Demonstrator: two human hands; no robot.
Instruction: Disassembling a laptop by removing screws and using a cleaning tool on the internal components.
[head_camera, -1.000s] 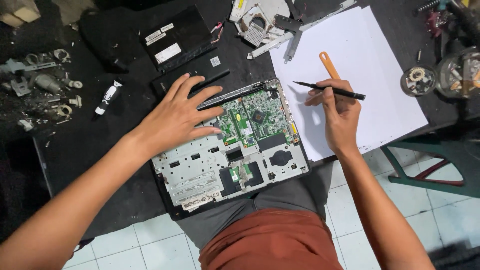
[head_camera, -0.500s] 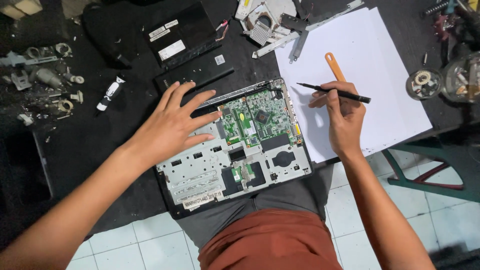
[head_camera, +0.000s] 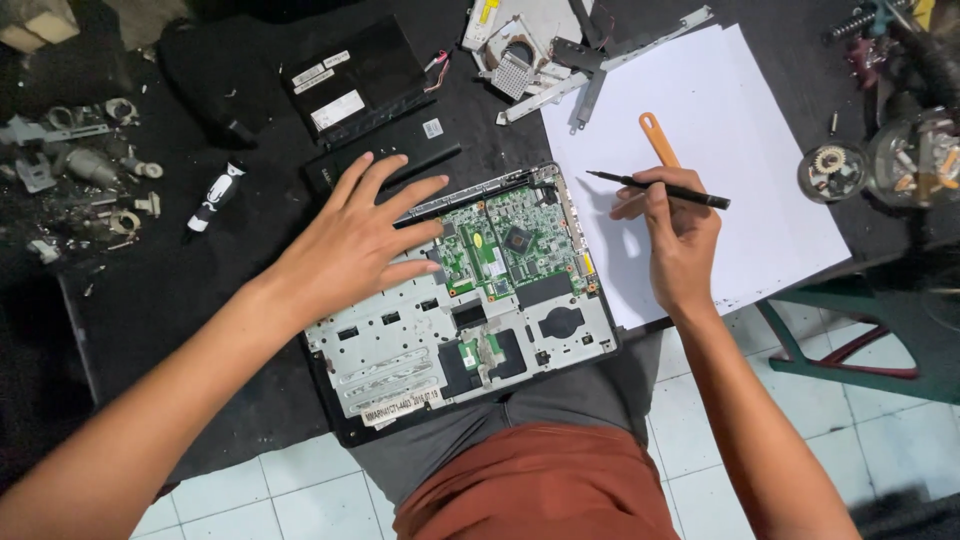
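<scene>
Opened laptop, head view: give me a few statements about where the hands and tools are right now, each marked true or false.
1. The left hand lies flat on the opened laptop. True.
2. The right hand holds the orange tool. False: it holds a thin black tool; the orange one lies on the white paper.
3. The green circuit board is exposed. True.
4. The right hand is over the laptop. False: it is over the paper, beside the laptop.
5. The small black and white tube lies on the paper. False: it lies on the dark tabletop, left of the laptop.
</scene>
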